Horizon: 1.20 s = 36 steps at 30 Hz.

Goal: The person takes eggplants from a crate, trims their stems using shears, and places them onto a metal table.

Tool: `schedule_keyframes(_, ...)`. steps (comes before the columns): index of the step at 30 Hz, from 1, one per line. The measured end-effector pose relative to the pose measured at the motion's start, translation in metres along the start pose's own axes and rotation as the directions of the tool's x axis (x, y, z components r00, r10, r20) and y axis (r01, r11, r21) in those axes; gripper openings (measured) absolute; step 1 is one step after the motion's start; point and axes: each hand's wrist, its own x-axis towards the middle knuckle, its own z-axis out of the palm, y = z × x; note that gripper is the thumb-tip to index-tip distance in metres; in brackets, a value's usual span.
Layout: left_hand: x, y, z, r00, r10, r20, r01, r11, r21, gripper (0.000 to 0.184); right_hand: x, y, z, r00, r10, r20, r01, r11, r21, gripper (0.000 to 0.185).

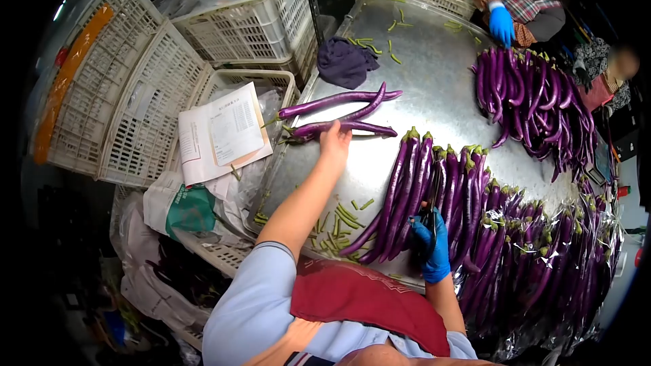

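Note:
My bare left hand point(335, 141) is closed on a long purple eggplant point(369, 129) at the left side of the metal table. Two more eggplants lie just beyond it, one straight point(325, 103) and one slanting across point(369, 107). In a blue glove, my right hand point(432, 240) grips a dark tool that looks like scissors point(427, 220), partly hidden by the fingers. It is over a row of eggplants point(409, 183) lined up with their green stem ends pointing away from me.
Cut green stems point(342, 220) litter the metal table point(420, 81). A dark cloth point(346, 62) lies at its left edge. Bagged eggplants point(536, 271) fill the right. Papers point(224, 132) rest on crates at left. Across the table, a person's blue-gloved hand point(502, 24) is beside an eggplant pile point(536, 95).

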Motion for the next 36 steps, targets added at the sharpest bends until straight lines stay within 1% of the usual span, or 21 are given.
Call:
schedule_keyframes(5,0.026,0.017,0.016,0.994,-0.050,-0.095,0.039,0.993,-0.116,0.020,-0.003,0.009,-0.005,0.996,0.066,0.056,-0.071,0.995,0.076,0.049)
schedule_keyframes(8,0.010,0.019,0.021,0.998,-0.051,-0.044,0.045,0.991,-0.127,0.024,-0.002,0.015,-0.007,0.992,0.087,0.091,-0.092,0.994,0.056,0.048)
schedule_keyframes(10,0.005,0.014,0.014,0.998,-0.061,0.025,0.064,0.987,-0.146,0.021,-0.001,0.018,-0.007,0.991,0.095,0.097,-0.097,0.995,0.009,0.047)
schedule_keyframes(13,-0.014,0.014,0.009,0.997,-0.005,0.076,0.009,0.999,-0.049,0.028,-0.002,0.015,-0.003,0.986,0.101,0.132,-0.101,0.995,-0.013,0.045)
schedule_keyframes(14,-0.022,0.014,0.008,0.997,0.030,0.074,-0.031,0.999,0.012,0.023,-0.004,0.013,0.000,0.983,0.109,0.146,-0.107,0.994,-0.022,0.044)
schedule_keyframes(16,-0.039,0.018,0.006,0.994,0.082,0.069,-0.088,0.993,0.078,0.026,-0.004,0.015,0.000,0.982,0.101,0.159,-0.098,0.995,-0.029,0.045)
schedule_keyframes(19,-0.078,0.039,0.007,0.953,0.149,0.263,-0.192,0.971,0.144,0.024,-0.003,0.020,-0.003,0.977,0.108,0.186,-0.106,0.994,-0.021,0.046)
schedule_keyframes(20,-0.102,0.052,0.013,0.937,0.195,0.289,-0.268,0.932,0.242,0.023,-0.002,0.022,-0.004,0.970,0.119,0.211,-0.116,0.993,-0.023,0.047)
schedule_keyframes(21,-0.112,0.064,0.009,0.879,0.298,0.373,-0.449,0.779,0.438,0.022,-0.002,0.023,-0.003,0.963,0.127,0.236,-0.131,0.991,-0.002,0.046)
schedule_keyframes(22,-0.120,0.077,0.003,0.808,0.370,0.459,-0.589,0.547,0.595,0.023,-0.001,0.024,-0.002,0.956,0.133,0.260,-0.129,0.991,-0.033,0.046)
schedule_keyframes(23,-0.132,0.090,-0.001,0.702,0.447,0.555,-0.709,0.363,0.604,0.023,0.002,0.027,-0.001,0.960,0.137,0.246,-0.126,0.990,-0.058,0.043)
schedule_keyframes(24,-0.154,0.106,0.001,0.726,0.414,0.550,-0.687,0.470,0.554,0.025,0.005,0.032,0.000,0.962,0.140,0.234,-0.124,0.989,-0.084,0.041)
schedule_keyframes(26,-0.180,0.139,-0.014,0.738,0.437,0.514,-0.673,0.528,0.518,0.026,0.018,0.050,-0.006,0.952,0.171,0.253,-0.161,0.985,-0.059,0.036)
schedule_keyframes(27,-0.188,0.154,-0.026,0.700,0.514,0.495,-0.713,0.474,0.517,0.025,0.032,0.063,-0.020,0.895,0.236,0.378,-0.310,0.940,0.146,0.034)
schedule_keyframes(28,-0.199,0.172,-0.034,0.662,0.577,0.479,-0.749,0.485,0.450,0.024,0.018,0.053,-0.001,0.943,0.160,0.290,-0.156,0.987,-0.039,0.036)
schedule_keyframes(30,-0.220,0.210,-0.059,0.729,0.624,0.281,-0.677,0.595,0.433,0.026,0.023,0.057,0.004,0.912,0.143,0.385,-0.092,0.985,-0.148,0.040)
schedule_keyframes(32,-0.244,0.247,-0.082,0.783,0.621,0.021,-0.593,0.737,0.323,0.028,0.025,0.066,0.016,0.917,0.088,0.388,-0.001,0.976,-0.218,0.044)
schedule_keyframes(33,-0.251,0.264,-0.102,0.809,0.587,-0.010,-0.570,0.790,0.226,0.030,0.027,0.073,0.023,0.907,0.030,0.420,0.071,0.972,-0.224,0.042)
schedule_keyframes(34,-0.263,0.279,-0.118,0.835,0.549,-0.029,-0.542,0.831,0.123,0.031,0.017,0.069,0.037,0.888,0.102,0.448,0.013,0.969,-0.246,0.043)
schedule_keyframes(35,-0.276,0.291,-0.131,0.840,0.525,-0.138,-0.525,0.850,0.035,0.033,0.011,0.073,0.048,0.871,0.141,0.470,-0.016,0.966,-0.260,0.043)
schedule_keyframes(36,-0.283,0.302,-0.156,0.854,0.495,-0.159,-0.502,0.865,-0.004,0.032,0.005,0.077,0.059,0.853,0.180,0.489,-0.044,0.960,-0.277,0.043)
